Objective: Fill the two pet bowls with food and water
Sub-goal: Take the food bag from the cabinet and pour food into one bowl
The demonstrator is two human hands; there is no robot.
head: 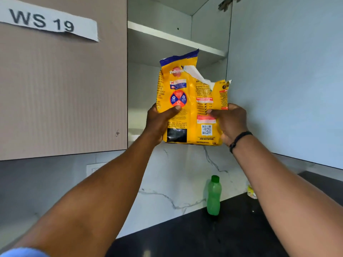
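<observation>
Head camera view, looking up and forward at 2 bare arms raised toward an open wall cupboard. Starting at the fingers: the left hand point(159, 123) has its thumb pressed flat across the printed face of a yellow dog food bag point(193, 101), with the other fingers wrapped out of sight behind the bag's left edge. The right hand point(230, 123) mirrors this, thumb on the face and fingers curled around the right edge and lower corner. Both hands are closed firmly on the bag, which is held upright in the air between them, in front of the cupboard's lower opening. The bag's top is torn open, with a blue strip standing at the upper left and a ragged white inner lining showing toward the right. A dark wristband point(239, 140) circles the right wrist.

Behind the bag, the open cupboard point(144, 86) has white walls and 1 white shelf point(174, 38) above. Its open door point(285, 80) is pale and fills the right side. To the left, a closed beige cupboard door point(61, 93) carries a paper label point(46, 21) reading "WS 19".

Lower down, a white marble-patterned wall point(181, 175) meets a black counter point(213, 238). On the counter, near the wall, a green plastic bottle point(213, 197) with a green cap stands upright, well below the bag.
</observation>
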